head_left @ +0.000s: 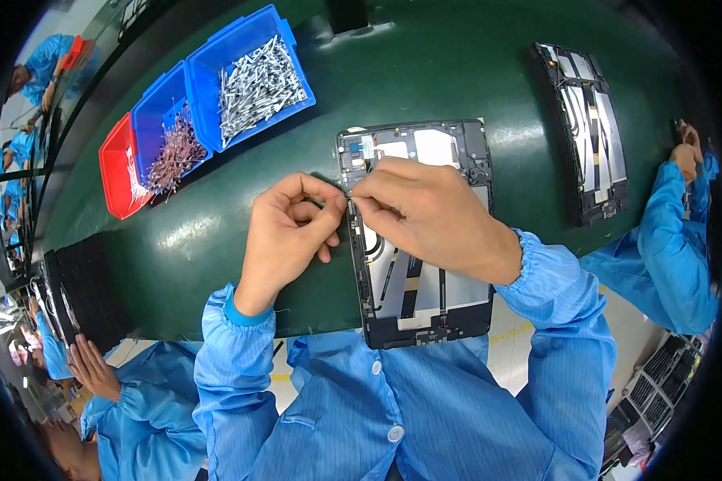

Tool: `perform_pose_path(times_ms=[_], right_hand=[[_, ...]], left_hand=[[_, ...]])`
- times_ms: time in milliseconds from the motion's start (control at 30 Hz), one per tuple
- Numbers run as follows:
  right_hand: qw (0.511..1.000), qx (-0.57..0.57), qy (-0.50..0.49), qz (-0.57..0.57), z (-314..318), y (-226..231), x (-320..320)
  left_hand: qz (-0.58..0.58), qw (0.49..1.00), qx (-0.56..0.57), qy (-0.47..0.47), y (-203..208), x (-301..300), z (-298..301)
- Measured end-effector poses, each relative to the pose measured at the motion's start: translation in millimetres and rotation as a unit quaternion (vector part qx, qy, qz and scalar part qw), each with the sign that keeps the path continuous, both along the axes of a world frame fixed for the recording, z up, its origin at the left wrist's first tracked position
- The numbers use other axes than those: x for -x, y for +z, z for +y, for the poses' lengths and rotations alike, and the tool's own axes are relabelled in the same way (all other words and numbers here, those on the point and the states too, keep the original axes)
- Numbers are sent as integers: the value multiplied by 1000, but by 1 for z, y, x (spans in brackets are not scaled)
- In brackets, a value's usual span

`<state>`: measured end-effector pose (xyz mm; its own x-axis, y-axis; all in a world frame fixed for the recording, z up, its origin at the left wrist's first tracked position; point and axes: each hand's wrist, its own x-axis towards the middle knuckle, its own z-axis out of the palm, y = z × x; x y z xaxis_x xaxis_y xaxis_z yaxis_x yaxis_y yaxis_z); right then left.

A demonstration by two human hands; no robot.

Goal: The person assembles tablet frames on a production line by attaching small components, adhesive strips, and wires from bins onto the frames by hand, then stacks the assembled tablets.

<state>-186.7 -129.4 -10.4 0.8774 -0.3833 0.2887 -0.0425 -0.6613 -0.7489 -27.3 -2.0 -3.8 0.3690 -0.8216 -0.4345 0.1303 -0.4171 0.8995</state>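
An opened tablet (pixel 425 284), its black frame, silver panels and dark flex cables exposed, lies face up on the green table (pixel 184 268) in front of me. My left hand (pixel 290 228) is beside its upper left edge, thumb and forefinger pinched together. Over the tablet's upper part reaches my right hand (pixel 433 207), also pinched, its fingertips meeting the left ones at that edge. Whatever sits between the fingertips is too small to make out. My right hand covers part of the tablet's upper middle.
At the upper left stand a blue bin (pixel 206 100) of silvery strip-like parts, another blue bin (pixel 154 103) of thin reddish wired parts, and a red bin (pixel 115 175) with white pieces. A second opened tablet (pixel 594 136) lies right. Co-workers' hands show at left (pixel 95 369) and right (pixel 687 152).
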Motion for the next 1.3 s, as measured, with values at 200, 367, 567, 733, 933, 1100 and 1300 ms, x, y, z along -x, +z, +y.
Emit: perform_pose_path(times_ms=[200, 367, 567, 733, 933, 1100, 1300], right_hand=[[1000, -2, -6, -2, 1, 1, 0], [999, -28, -8, -11, 3, 3, 1], [996, -49, -59, 36, 5, 21, 7], [996, -23, -54, 61, 1, 21, 4], [994, -12, -30, 104, -8, 36, -9], [988, 74, -128, 33, -45, 65, -46], [926, 377, 20, -22, -44, 61, -123]], left_hand=[[4, 1000, -5, 21, 1, 4, -2], [-5, 999, -5, 31, 1, 6, -2], [16, 1000, 8, 15, 1, 0, -4], [32, 999, -7, -29, 1, -6, -8], [3, 998, -2, -59, 2, -9, -13], [-1, 997, 4, -74, 0, -6, -16], [22, 995, 47, -80, -4, -17, -5]])
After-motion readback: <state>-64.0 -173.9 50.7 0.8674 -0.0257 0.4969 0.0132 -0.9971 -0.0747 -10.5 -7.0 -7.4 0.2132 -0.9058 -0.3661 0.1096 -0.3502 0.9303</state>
